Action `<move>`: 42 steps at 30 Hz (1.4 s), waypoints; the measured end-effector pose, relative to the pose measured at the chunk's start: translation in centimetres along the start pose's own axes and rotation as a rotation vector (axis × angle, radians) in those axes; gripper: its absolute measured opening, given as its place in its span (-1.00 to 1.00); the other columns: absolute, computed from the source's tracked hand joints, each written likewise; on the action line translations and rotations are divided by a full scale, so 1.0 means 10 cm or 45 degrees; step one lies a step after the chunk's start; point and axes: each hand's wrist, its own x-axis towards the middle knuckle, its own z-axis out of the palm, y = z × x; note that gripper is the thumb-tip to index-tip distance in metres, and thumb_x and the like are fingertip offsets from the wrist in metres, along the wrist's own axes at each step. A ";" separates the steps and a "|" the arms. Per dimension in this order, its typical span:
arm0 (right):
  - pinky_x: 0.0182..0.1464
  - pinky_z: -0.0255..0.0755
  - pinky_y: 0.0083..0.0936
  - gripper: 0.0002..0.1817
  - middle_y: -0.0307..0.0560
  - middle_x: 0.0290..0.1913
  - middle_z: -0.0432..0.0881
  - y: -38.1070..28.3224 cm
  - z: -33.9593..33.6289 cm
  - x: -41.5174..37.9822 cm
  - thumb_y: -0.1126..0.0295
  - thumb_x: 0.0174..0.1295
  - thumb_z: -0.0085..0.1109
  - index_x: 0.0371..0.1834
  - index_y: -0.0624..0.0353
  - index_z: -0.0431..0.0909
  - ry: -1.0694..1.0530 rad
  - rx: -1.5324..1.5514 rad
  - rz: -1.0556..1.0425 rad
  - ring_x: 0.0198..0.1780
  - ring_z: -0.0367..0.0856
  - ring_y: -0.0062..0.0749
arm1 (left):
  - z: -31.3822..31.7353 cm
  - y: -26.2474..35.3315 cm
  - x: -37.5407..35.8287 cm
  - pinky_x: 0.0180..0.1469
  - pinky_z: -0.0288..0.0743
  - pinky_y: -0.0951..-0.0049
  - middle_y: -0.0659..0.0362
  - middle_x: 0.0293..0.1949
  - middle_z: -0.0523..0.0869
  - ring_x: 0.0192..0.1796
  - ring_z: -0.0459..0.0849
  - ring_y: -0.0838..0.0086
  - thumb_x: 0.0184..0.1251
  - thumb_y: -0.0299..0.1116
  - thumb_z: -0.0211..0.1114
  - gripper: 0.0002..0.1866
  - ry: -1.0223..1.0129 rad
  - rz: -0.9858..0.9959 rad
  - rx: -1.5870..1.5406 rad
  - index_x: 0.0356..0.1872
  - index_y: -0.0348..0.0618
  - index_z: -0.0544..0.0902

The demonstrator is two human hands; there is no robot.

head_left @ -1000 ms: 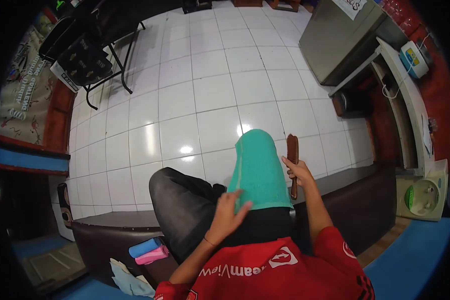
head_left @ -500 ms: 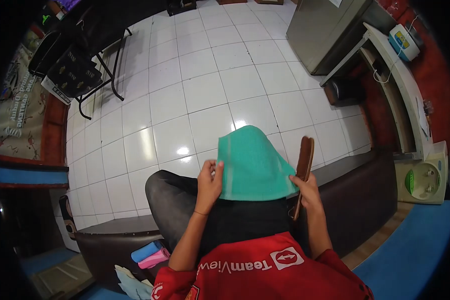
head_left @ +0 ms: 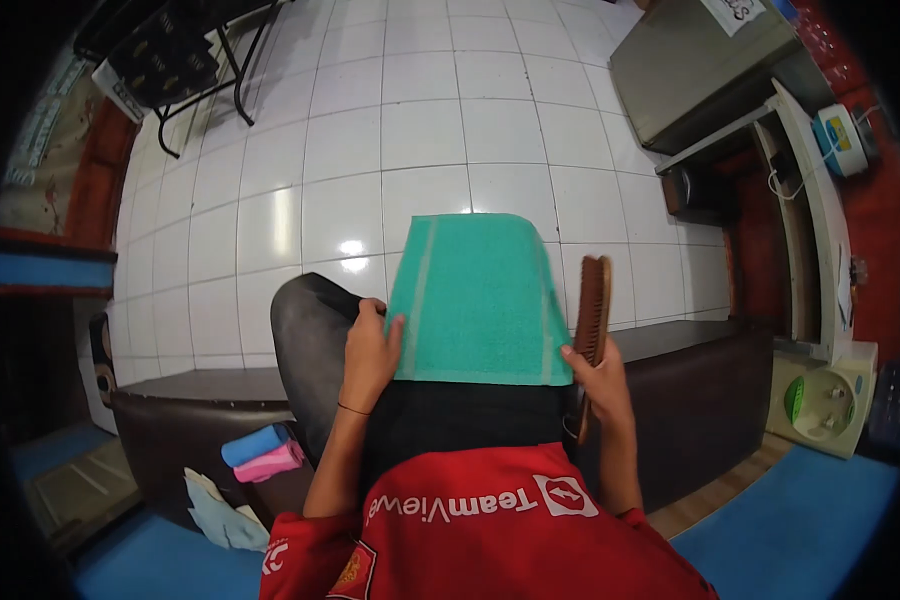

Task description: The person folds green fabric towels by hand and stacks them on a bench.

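A green hand towel (head_left: 475,300) with pale stripes along its sides is spread in front of my lap. My left hand (head_left: 373,350) is closed on its left edge. A long wooden brush (head_left: 591,305) with brown bristles is in my right hand (head_left: 602,378), standing nearly upright. That same hand also pinches the towel's lower right edge between thumb and fingers. The brush's lower end comes out beneath the hand.
I sit on a dark brown padded bench (head_left: 685,400). Rolled blue and pink cloths (head_left: 262,453) lie to my left, with pale cloths (head_left: 220,515) nearby. Ahead are white floor tiles (head_left: 430,120), a folding chair (head_left: 170,75), a grey refrigerator (head_left: 705,75) and a shelf (head_left: 820,220).
The towel has been drawn flatter and squarer between my hands. Both hands and the brush appear slightly further left in view, and the brush's bristles show more clearly.
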 end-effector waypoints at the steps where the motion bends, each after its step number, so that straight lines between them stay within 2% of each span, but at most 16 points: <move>1: -0.44 0.40 -0.57 -0.70 -0.28 -0.29 0.55 -0.02 0.02 -0.04 0.35 0.23 0.33 -0.09 0.19 0.45 0.014 -0.182 0.035 -0.37 0.47 -0.64 | 0.05 -0.08 -0.13 -0.21 0.48 0.26 -0.04 -0.20 0.61 -0.19 0.62 0.21 0.33 -0.28 0.30 -0.67 0.039 0.162 0.358 -0.01 -0.28 0.52; 2: -0.45 0.42 -0.53 -0.69 -0.25 -0.28 0.55 -0.07 0.08 -0.10 0.33 0.26 0.31 -0.08 0.22 0.44 0.100 -0.230 0.037 -0.34 0.49 -0.64 | 0.11 -0.11 -0.23 -0.10 0.50 0.14 -0.09 -0.05 0.59 -0.06 0.62 0.06 0.27 -0.28 0.34 -0.59 0.076 0.323 0.714 0.06 -0.25 0.52; 3: -0.43 0.42 -0.55 -0.67 -0.23 -0.27 0.56 -0.10 0.04 -0.13 0.30 0.29 0.28 -0.04 0.24 0.43 0.121 -0.380 -0.040 -0.33 0.50 -0.63 | 0.12 -0.07 -0.30 0.05 0.46 0.04 -0.11 0.10 0.47 0.08 0.52 -0.07 0.19 -0.26 0.40 -0.48 -0.036 0.349 0.583 0.15 -0.19 0.49; 6: -0.36 0.43 -0.57 -0.63 -0.18 -0.23 0.56 -0.14 -0.04 -0.12 0.26 0.34 0.20 0.08 0.26 0.42 0.124 -0.485 -0.278 -0.31 0.52 -0.59 | 0.16 0.29 -0.44 0.04 0.45 0.14 -0.06 0.05 0.47 0.04 0.51 0.04 0.20 -0.20 0.40 -0.49 -0.541 0.541 0.025 0.17 -0.11 0.54; 9: -0.24 0.44 -0.56 -0.60 -0.12 -0.19 0.57 -0.20 -0.15 -0.05 0.27 0.40 0.10 0.20 0.27 0.44 -0.014 -0.411 -0.408 -0.25 0.54 -0.52 | 0.41 0.36 -0.55 0.05 0.45 0.20 -0.04 0.02 0.47 0.01 0.51 0.09 0.23 -0.18 0.37 -0.50 -0.741 0.871 0.062 0.20 -0.06 0.55; 14: -0.21 0.47 -0.49 -0.58 0.00 -0.19 0.55 -0.40 -0.04 0.03 0.44 0.24 0.27 0.19 0.22 0.55 -0.696 -0.794 -0.841 -0.22 0.57 -0.29 | 0.48 0.26 -0.63 0.07 0.43 0.27 -0.02 -0.03 0.43 -0.06 0.50 0.14 0.26 -0.16 0.35 -0.47 -0.619 0.976 0.208 0.26 0.00 0.53; 18: -0.26 0.47 -0.33 -0.55 0.01 -0.29 0.50 0.16 -0.03 0.47 0.42 0.21 0.31 0.20 0.10 0.56 -0.335 -0.874 -0.931 -0.30 0.56 -0.19 | 0.44 0.24 -0.62 0.05 0.44 0.29 0.00 -0.07 0.40 -0.10 0.48 0.16 0.26 -0.16 0.35 -0.43 -0.690 0.918 0.185 0.30 0.05 0.49; 24: -0.33 0.44 -0.25 -0.69 0.11 -0.34 0.57 0.56 -0.04 1.38 0.31 0.38 0.14 0.12 0.17 0.58 0.242 -1.037 -0.661 -0.37 0.58 -0.02 | 0.43 0.28 -0.59 0.06 0.44 0.30 0.03 -0.09 0.40 -0.09 0.47 0.20 0.25 -0.16 0.36 -0.42 -0.741 0.876 0.219 0.31 0.10 0.49; 27: -0.53 0.30 -0.50 -0.56 -0.27 -0.67 0.38 0.66 -0.25 1.58 0.12 0.42 0.08 0.18 0.21 0.53 0.030 -0.742 -0.406 -0.65 0.31 -0.53 | 0.43 0.24 -0.59 0.07 0.43 0.31 0.04 -0.09 0.39 -0.08 0.46 0.21 0.25 -0.15 0.36 -0.42 -0.741 0.881 0.208 0.32 0.11 0.49; 30: -0.60 0.14 -0.69 -0.56 -0.38 -0.58 0.40 -0.13 -0.10 0.96 0.11 0.44 0.04 0.20 0.20 0.53 -0.040 -0.244 0.012 -0.61 0.26 -0.73 | 0.45 0.24 -0.58 0.08 0.42 0.31 0.05 -0.09 0.39 -0.07 0.45 0.22 0.25 -0.15 0.36 -0.42 -0.753 0.860 0.193 0.32 0.13 0.49; 31: -0.45 0.28 -0.69 -0.61 -0.34 -0.32 0.50 -0.09 -0.14 0.87 0.28 0.43 0.10 0.21 0.28 0.52 -0.077 -0.170 -0.067 -0.49 0.37 -0.71 | 0.45 0.24 -0.57 0.08 0.42 0.32 0.05 -0.09 0.39 -0.07 0.45 0.23 0.25 -0.15 0.36 -0.42 -0.777 0.851 0.195 0.32 0.13 0.49; 32: -0.57 0.17 -0.71 -0.56 -0.35 -0.47 0.46 0.03 -0.17 0.81 0.17 0.44 0.05 0.23 0.23 0.52 -0.222 -0.190 -0.325 -0.57 0.31 -0.71 | 0.45 0.24 -0.57 0.08 0.42 0.32 0.05 -0.09 0.39 -0.07 0.45 0.23 0.25 -0.15 0.36 -0.42 -0.788 0.853 0.200 0.32 0.13 0.49; 34: -0.43 0.32 -0.65 -0.58 -0.33 -0.45 0.49 0.03 -0.03 0.69 0.26 0.38 0.14 0.20 0.28 0.53 -0.373 -0.384 -0.688 -0.47 0.42 -0.61 | 0.45 0.25 -0.54 0.10 0.40 0.31 0.06 -0.09 0.38 -0.07 0.44 0.24 0.25 -0.13 0.37 -0.42 -0.793 0.864 0.197 0.32 0.14 0.50; 36: -0.32 0.37 -0.59 -0.60 -0.25 -0.44 0.50 0.07 0.12 0.66 0.33 0.31 0.22 0.15 0.32 0.55 -0.394 -0.544 -0.720 -0.39 0.48 -0.52 | 0.44 0.27 -0.53 0.10 0.40 0.31 0.07 -0.10 0.38 -0.07 0.44 0.24 0.25 -0.13 0.37 -0.42 -0.818 0.858 0.212 0.32 0.14 0.50; 39: -0.29 0.45 -0.39 -0.61 0.07 -0.40 0.56 0.22 0.26 0.95 0.30 0.27 0.28 0.08 0.30 0.59 -0.012 -0.624 -0.613 -0.38 0.58 -0.21 | 0.45 0.29 -0.53 0.11 0.39 0.30 0.07 -0.10 0.38 -0.07 0.44 0.25 0.25 -0.12 0.37 -0.42 -0.818 0.852 0.210 0.32 0.15 0.50; 42: -0.32 0.43 -0.42 -0.58 0.09 -0.41 0.64 0.26 0.29 1.43 0.15 0.33 0.19 0.02 0.30 0.63 0.140 -0.737 -0.463 -0.38 0.62 -0.31 | 0.45 0.27 -0.53 0.11 0.39 0.31 0.07 -0.10 0.38 -0.07 0.44 0.26 0.25 -0.12 0.37 -0.42 -0.812 0.846 0.208 0.33 0.16 0.49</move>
